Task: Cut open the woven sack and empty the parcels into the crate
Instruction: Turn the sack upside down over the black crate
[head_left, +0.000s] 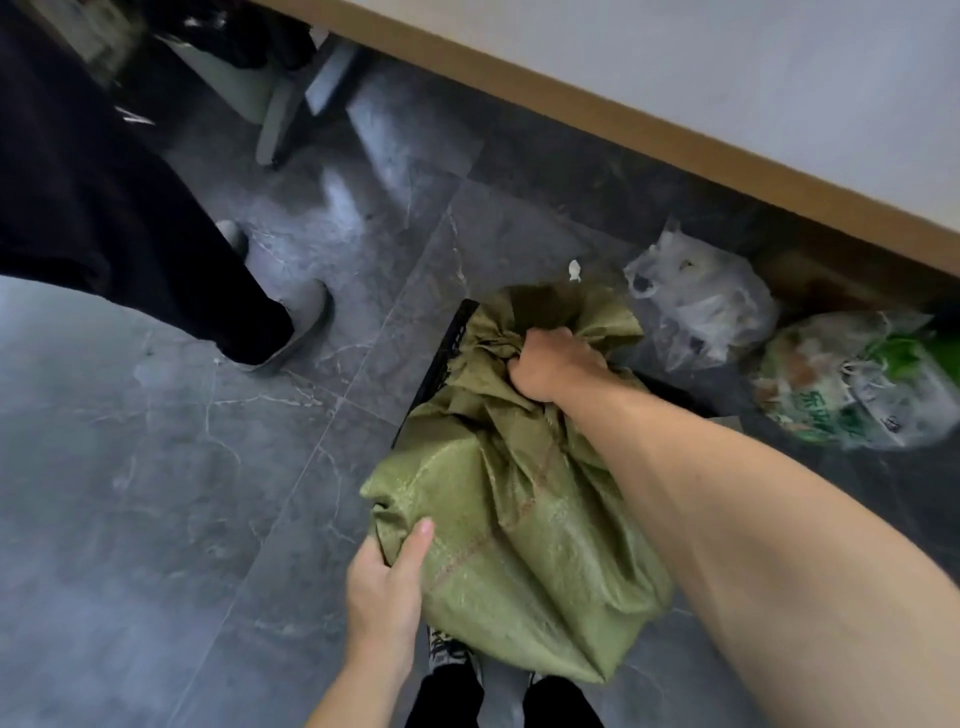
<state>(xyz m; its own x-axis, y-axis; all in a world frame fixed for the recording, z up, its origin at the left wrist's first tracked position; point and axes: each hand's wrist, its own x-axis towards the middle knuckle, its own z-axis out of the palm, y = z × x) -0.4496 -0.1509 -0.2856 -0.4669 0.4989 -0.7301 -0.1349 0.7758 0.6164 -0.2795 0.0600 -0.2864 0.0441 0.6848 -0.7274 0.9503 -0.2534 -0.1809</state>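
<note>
A full green woven sack (524, 499) lies in front of me over a black crate (447, 358), of which only a rim shows at the sack's left and a dark edge at its right. My right hand (556, 364) grips the bunched, tied neck at the far end of the sack. My left hand (387, 587) holds the near left corner, thumb on top of the fabric. The parcels are hidden inside the sack.
Another person's dark trouser leg and grey shoe (291, 327) stand at the left on the grey tiled floor (156, 493). A clear plastic bag (701, 306) and a green-printed bag (852, 384) lie at the right, under a wooden-edged counter (675, 140). My own shoes (452, 654) are below the sack.
</note>
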